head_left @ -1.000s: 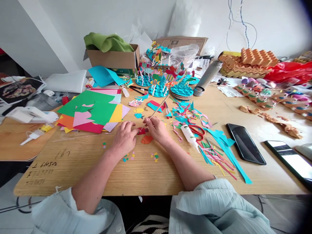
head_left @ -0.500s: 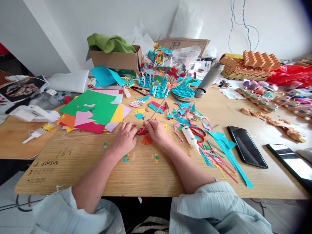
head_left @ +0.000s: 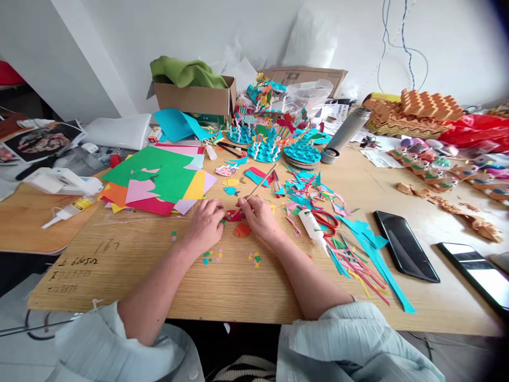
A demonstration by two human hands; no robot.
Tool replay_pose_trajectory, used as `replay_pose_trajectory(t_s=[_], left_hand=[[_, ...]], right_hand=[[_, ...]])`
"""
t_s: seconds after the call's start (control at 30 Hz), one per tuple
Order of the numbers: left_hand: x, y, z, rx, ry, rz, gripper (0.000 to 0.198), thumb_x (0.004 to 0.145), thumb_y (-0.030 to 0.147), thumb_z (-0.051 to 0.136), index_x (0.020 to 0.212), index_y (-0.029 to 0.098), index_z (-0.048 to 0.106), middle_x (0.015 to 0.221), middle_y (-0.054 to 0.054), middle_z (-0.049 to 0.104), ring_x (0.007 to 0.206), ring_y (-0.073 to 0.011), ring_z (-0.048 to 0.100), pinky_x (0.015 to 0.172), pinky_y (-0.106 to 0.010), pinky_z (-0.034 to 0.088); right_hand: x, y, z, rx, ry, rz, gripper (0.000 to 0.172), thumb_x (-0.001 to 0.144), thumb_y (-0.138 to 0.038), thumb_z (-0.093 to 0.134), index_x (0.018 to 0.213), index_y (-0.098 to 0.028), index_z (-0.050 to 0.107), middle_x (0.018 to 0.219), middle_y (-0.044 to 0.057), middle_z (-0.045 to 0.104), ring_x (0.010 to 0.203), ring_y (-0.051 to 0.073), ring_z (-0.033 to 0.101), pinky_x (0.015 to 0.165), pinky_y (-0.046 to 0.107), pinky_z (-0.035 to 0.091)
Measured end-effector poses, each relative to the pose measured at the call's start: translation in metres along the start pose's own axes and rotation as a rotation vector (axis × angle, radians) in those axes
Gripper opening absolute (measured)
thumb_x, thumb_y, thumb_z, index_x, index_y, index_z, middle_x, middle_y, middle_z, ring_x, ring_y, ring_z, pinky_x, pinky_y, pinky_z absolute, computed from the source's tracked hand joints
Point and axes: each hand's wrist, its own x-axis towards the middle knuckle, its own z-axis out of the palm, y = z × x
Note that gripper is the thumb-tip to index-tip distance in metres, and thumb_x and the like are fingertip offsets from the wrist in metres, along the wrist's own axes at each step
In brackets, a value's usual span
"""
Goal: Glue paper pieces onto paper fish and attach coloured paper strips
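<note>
A thin wooden stick point(head_left: 262, 181) slants up from my right hand point(head_left: 259, 216), pinched between thumb and fingers with its lower end over a red paper fish point(head_left: 235, 215). My left hand point(head_left: 204, 222) rests on the table with curled fingers, holding the fish's left side down; the fingertips partly cover it. Just below lies an orange paper fish point(head_left: 241, 230). Above my hands are a blue paper fish point(head_left: 230, 190) and a yellow one point(head_left: 230, 182). Small paper dots point(head_left: 214, 256) are scattered nearer me, with a second cluster of paper bits point(head_left: 254, 259) to their right.
Coloured paper sheets point(head_left: 159, 178) are stacked at left. To the right lie a white glue bottle point(head_left: 311, 225), red-handled scissors point(head_left: 329, 222), paper strips point(head_left: 358, 260) and a black phone point(head_left: 406, 246). Blue decorated egg-carton pieces point(head_left: 264, 151) and a steel flask point(head_left: 350, 130) stand behind.
The view has shifted slightly, so everything appears a little further right. My hands keep nearly the same pose, the stick still in my right hand over the red fish.
</note>
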Motion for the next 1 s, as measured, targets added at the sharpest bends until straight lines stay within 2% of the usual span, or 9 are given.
replay_pose_trajectory(t_s=[0.17, 0.37, 0.57, 0.67, 0.8, 1.0], left_hand=[[0.000, 0.001, -0.002, -0.018, 0.009, 0.000, 0.027, 0.075, 0.001, 0.051, 0.088, 0.016, 0.068, 0.107, -0.011, 0.061, 0.106, -0.0280, 0.050, 0.096, -0.045, 0.047], [-0.001, 0.001, -0.002, -0.014, 0.005, 0.008, 0.026, 0.075, 0.001, 0.052, 0.090, 0.016, 0.068, 0.106, -0.011, 0.062, 0.105, -0.0285, 0.049, 0.094, -0.046, 0.047], [-0.002, 0.000, 0.000, -0.007, 0.010, 0.014, 0.024, 0.076, 0.001, 0.052, 0.089, 0.016, 0.068, 0.107, -0.011, 0.061, 0.105, -0.0285, 0.050, 0.095, -0.045, 0.048], [-0.002, -0.002, 0.000, -0.022, 0.015, 0.009, 0.027, 0.076, 0.001, 0.052, 0.091, 0.016, 0.068, 0.107, -0.011, 0.061, 0.106, -0.0280, 0.050, 0.095, -0.045, 0.048], [-0.003, -0.003, -0.001, -0.059, 0.031, -0.006, 0.029, 0.076, 0.000, 0.051, 0.094, 0.016, 0.068, 0.108, -0.010, 0.060, 0.108, -0.0272, 0.051, 0.096, -0.044, 0.048], [-0.002, -0.005, -0.005, -0.122, 0.018, -0.016, 0.032, 0.074, -0.002, 0.049, 0.094, 0.016, 0.067, 0.103, -0.009, 0.063, 0.107, -0.0259, 0.054, 0.097, -0.043, 0.048]], right_hand=[[-0.001, 0.000, -0.002, 0.062, 0.005, 0.043, 0.047, 0.099, -0.052, 0.037, 0.077, -0.020, 0.064, 0.077, 0.007, 0.070, 0.079, 0.020, 0.065, 0.076, 0.032, 0.048], [-0.002, 0.001, -0.002, 0.157, -0.007, 0.167, 0.053, 0.095, -0.062, 0.037, 0.080, -0.019, 0.065, 0.077, 0.008, 0.071, 0.076, 0.020, 0.068, 0.068, 0.030, 0.051], [-0.002, 0.000, -0.003, 0.190, 0.036, 0.211, 0.055, 0.092, -0.064, 0.040, 0.081, -0.018, 0.067, 0.074, 0.008, 0.070, 0.067, 0.019, 0.067, 0.060, 0.028, 0.049], [-0.002, -0.002, -0.006, 0.232, 0.088, 0.218, 0.051, 0.092, -0.061, 0.043, 0.081, -0.017, 0.066, 0.070, 0.006, 0.068, 0.061, 0.017, 0.065, 0.056, 0.027, 0.047], [-0.005, -0.005, -0.010, 0.303, 0.166, 0.210, 0.039, 0.092, -0.053, 0.048, 0.083, -0.018, 0.063, 0.066, 0.003, 0.065, 0.062, 0.017, 0.064, 0.060, 0.028, 0.047], [-0.010, -0.008, -0.016, 0.399, 0.219, 0.167, 0.029, 0.090, -0.046, 0.055, 0.078, -0.020, 0.058, 0.071, 0.001, 0.062, 0.065, 0.015, 0.064, 0.062, 0.028, 0.047]])
